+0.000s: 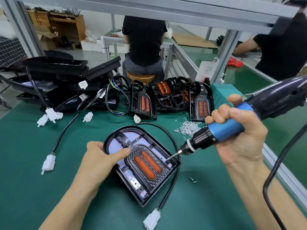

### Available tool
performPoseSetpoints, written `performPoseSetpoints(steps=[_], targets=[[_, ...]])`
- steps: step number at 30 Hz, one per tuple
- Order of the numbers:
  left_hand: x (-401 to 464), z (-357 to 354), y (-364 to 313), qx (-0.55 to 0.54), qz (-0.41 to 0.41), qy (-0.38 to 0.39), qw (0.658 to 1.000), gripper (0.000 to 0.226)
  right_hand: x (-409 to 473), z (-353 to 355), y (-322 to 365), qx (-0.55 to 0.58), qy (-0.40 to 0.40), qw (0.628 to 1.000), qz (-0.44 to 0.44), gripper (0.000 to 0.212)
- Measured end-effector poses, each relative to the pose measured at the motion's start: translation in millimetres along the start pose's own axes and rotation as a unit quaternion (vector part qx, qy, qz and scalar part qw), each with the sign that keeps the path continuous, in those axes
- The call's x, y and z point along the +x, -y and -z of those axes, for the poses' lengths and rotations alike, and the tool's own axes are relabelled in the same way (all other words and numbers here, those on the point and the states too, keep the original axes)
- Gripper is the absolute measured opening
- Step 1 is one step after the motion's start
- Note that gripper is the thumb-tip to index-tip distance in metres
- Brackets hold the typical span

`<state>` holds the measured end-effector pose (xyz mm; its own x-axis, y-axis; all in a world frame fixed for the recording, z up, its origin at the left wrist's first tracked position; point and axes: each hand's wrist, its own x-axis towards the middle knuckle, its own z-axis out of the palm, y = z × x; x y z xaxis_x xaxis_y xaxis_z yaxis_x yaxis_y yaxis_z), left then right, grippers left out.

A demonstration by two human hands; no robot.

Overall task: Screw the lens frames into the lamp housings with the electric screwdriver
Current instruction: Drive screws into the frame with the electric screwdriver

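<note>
Here your left hand (103,155) rests on the housing (142,165), thumb laid across the lens frame (146,161) and the other fingers (93,145) curled over the rounded rim, so it grasps the piece and keeps it from turning on the counter (33,163) as the bit bears down. The frame sits nested inside the housing, just in front of you, its two orange lenses running diagonally. Your right hand (235,135) is clenched round the blue grip of the screwdriver (216,133), held at a slant so the bit (173,156) meets the frame's right edge near a corner hole; whether a screw is on the tip is too small to tell. That slant looks like a reach angle; I'd judge you want the tool more upright before driving, or the screw may cross-thread.

The screws (189,127) lie heaped just beyond the housing, near your right hand, handy for picking. A few strays (192,180) sit to the housing's right. Spare frames (187,95) stand propped behind, and more housings (54,77) with cables are stacked at far left, out of the working patch. The housing's cable (171,140) loops round its right side, under the tool, so mind it doesn't snag.
</note>
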<state>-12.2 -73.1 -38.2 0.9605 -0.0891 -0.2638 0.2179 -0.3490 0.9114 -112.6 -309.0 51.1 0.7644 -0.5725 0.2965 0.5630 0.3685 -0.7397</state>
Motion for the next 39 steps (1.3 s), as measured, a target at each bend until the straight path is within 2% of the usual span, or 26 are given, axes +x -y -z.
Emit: performPoseSetpoints(steps=[4, 9, 13, 18, 23, 28, 39], targets=[[2.5, -7.5, 1.9, -0.083, 0.013, 0.029, 0.996, 0.081, 1.2, 1.0, 0.3, -0.015, 0.003, 1.000, 0.000, 0.021], [4.3, -12.8, 6.4, -0.130, 0.006, 0.021, 0.991, 0.068, 1.8, 2.6, 0.2, -0.023, 0.003, 1.000, -0.005, 0.021], [3.7, -16.5, 5.0, -0.142, -0.011, 0.017, 0.990, 0.071, 2.5, 2.2, -1.7, -0.019, 0.011, 1.000, -0.009, 0.021], [3.6, -20.2, 6.6, -0.156, -0.020, 0.003, 0.988, 0.057, 3.3, 0.9, -6.3, -0.031, 0.029, 0.999, -0.021, 0.023], [4.1, -23.6, 8.8, -0.159, -0.030, -0.006, 0.987, 0.052, 5.6, -0.8, -11.2, -0.055, 0.052, 0.997, -0.019, 0.023], [6.7, -25.8, 9.0, -0.162, -0.022, -0.002, 0.987, 0.059, 10.3, -10.1, -18.0, -0.092, 0.122, 0.988, -0.011, 0.028], [9.7, -28.4, 6.3, -0.163, -0.009, -0.004, 0.987, 0.066, 17.4, -9.7, -19.4, -0.095, 0.196, 0.975, -0.036, 0.012]])
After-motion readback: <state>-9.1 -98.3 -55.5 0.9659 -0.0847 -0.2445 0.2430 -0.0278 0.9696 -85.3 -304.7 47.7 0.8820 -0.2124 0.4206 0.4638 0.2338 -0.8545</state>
